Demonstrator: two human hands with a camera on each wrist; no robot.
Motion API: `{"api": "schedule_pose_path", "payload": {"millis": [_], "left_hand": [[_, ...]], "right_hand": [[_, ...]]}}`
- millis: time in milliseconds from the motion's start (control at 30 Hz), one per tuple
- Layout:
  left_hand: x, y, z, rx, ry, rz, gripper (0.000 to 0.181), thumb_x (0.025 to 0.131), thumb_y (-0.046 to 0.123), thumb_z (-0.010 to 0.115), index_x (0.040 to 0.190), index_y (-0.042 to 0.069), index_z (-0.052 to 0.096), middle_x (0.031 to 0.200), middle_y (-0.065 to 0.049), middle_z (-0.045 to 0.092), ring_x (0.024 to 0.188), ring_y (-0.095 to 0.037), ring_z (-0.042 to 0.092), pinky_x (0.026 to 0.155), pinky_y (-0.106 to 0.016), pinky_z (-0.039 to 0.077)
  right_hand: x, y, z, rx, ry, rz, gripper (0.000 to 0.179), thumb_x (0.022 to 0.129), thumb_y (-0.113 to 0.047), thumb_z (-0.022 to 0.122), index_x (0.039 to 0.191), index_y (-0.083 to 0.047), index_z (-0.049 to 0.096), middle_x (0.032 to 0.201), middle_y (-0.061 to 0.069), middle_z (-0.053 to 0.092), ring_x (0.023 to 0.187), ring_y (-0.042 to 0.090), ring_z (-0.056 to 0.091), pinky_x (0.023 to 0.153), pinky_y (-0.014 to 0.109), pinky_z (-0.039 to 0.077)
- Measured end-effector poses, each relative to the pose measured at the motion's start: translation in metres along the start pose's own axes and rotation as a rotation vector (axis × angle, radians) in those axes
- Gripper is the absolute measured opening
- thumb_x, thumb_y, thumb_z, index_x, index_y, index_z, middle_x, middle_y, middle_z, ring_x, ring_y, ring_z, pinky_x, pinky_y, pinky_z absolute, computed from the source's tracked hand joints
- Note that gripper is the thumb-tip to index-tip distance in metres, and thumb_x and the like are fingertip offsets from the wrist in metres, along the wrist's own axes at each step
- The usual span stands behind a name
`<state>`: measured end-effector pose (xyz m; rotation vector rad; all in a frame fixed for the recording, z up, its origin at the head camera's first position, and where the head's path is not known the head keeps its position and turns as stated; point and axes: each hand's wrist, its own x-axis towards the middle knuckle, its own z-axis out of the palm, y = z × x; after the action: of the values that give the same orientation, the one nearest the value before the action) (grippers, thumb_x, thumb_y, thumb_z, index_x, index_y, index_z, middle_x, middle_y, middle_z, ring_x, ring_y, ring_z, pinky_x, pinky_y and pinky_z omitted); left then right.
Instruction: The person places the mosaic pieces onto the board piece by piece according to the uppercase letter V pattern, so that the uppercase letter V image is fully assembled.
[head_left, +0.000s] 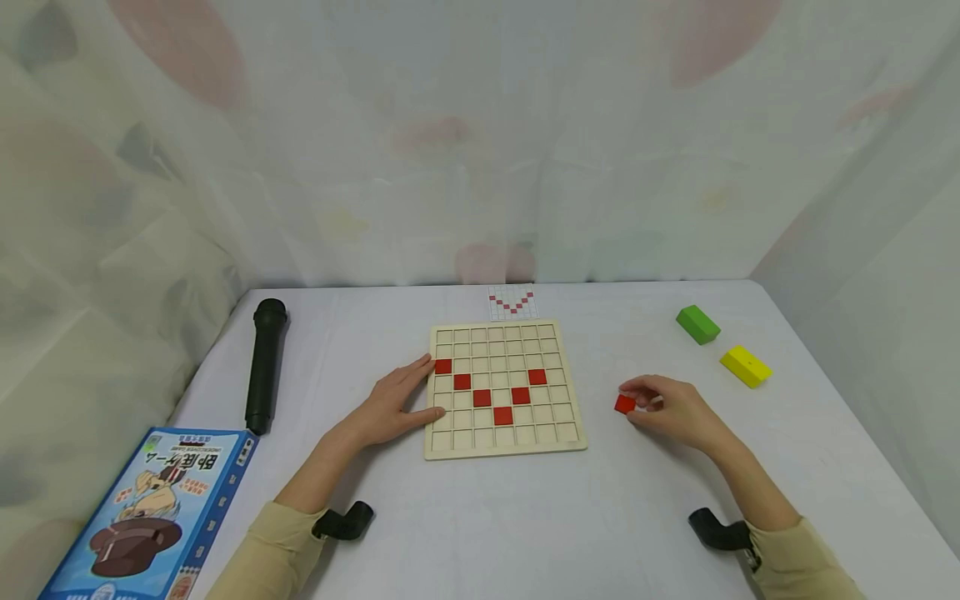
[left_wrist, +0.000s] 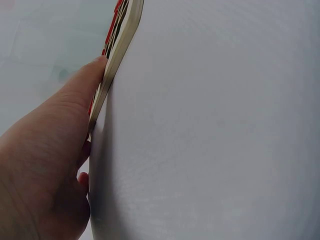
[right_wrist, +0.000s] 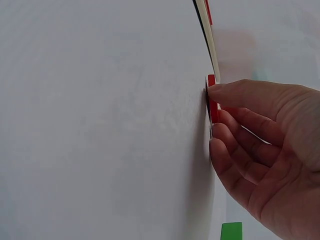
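Note:
A square wooden grid board [head_left: 506,454] lies in the middle of the table, with several red square tiles [head_left: 482,398] set in its cells in a V-like pattern. My left hand [head_left: 390,406] rests at the board's left edge, fingers extended, thumb lying over the rim. In the left wrist view the thumb [left_wrist: 82,82] touches the board's side. To the right of the board, my right hand [head_left: 672,410] pinches a single red tile [head_left: 625,404] between thumb and fingers, low over the table. The right wrist view shows this tile [right_wrist: 214,107] standing edge-on to the camera.
Behind the board lies a small pattern card [head_left: 513,302] with a red V of squares. A green block [head_left: 698,324] and a yellow block [head_left: 746,367] sit at the back right. On the left are a black microphone [head_left: 266,367] and a blue game box [head_left: 150,517].

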<state>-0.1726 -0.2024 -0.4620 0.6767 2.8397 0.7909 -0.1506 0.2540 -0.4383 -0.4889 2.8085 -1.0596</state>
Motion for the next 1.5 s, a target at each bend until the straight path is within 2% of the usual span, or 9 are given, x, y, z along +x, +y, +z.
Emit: {"api": "schedule_pose_path", "payload": {"millis": [233,533,800,967,1233,1500], "left_hand": [[0.0,0.001,0.0,-0.006,0.005,0.005,0.087,0.088,0.05,0.068,0.154,0.009,0.029,0.16,-0.008,0.024,0.144,-0.034,0.025,0.111,-0.058,0.022],[0.0,-0.001,0.001,-0.005,0.013,0.016,0.086,0.089,0.05,0.067,0.154,0.008,0.029,0.16,-0.009,0.025,0.143,-0.035,0.025,0.111,-0.059,0.022],[0.001,-0.001,0.001,-0.007,-0.003,0.0,0.088,0.088,0.052,0.067,0.155,0.011,0.028,0.16,-0.005,0.023,0.144,-0.032,0.024,0.112,-0.057,0.021],[0.001,-0.001,0.001,-0.006,0.003,0.009,0.087,0.088,0.051,0.067,0.154,0.009,0.028,0.16,-0.007,0.024,0.144,-0.033,0.025,0.112,-0.058,0.022],[0.0,-0.002,0.001,-0.018,-0.004,-0.001,0.087,0.088,0.051,0.067,0.155,0.011,0.028,0.16,-0.005,0.023,0.144,-0.032,0.024,0.112,-0.057,0.021],[0.0,-0.002,0.0,-0.02,-0.001,0.007,0.086,0.089,0.05,0.067,0.154,0.01,0.029,0.16,-0.005,0.023,0.144,-0.032,0.024,0.112,-0.057,0.021]], "right_hand": [[0.009,-0.003,0.004,0.049,-0.006,-0.004,0.03,0.082,-0.003,0.074,0.112,-0.005,0.068,0.092,0.001,0.065,0.084,0.017,0.058,0.079,0.029,0.054],[0.025,-0.012,0.013,0.09,0.013,0.029,0.031,0.084,-0.007,0.073,0.115,-0.008,0.068,0.094,0.002,0.066,0.088,0.02,0.062,0.081,0.038,0.053],[0.044,-0.02,0.02,0.108,-0.002,0.016,0.031,0.085,-0.008,0.073,0.115,-0.009,0.068,0.097,0.003,0.066,0.088,0.021,0.061,0.081,0.038,0.052],[0.058,-0.024,0.025,0.113,-0.013,0.027,0.032,0.085,-0.009,0.074,0.116,-0.008,0.068,0.096,0.004,0.066,0.09,0.022,0.06,0.078,0.036,0.051],[0.08,-0.029,0.031,0.108,-0.01,-0.012,0.032,0.084,-0.008,0.075,0.115,-0.006,0.068,0.094,0.005,0.066,0.089,0.022,0.06,0.077,0.035,0.05],[0.094,-0.036,0.035,0.123,-0.03,-0.029,0.033,0.085,-0.006,0.073,0.118,-0.005,0.067,0.103,0.007,0.066,0.092,0.023,0.059,0.081,0.038,0.05]]}}
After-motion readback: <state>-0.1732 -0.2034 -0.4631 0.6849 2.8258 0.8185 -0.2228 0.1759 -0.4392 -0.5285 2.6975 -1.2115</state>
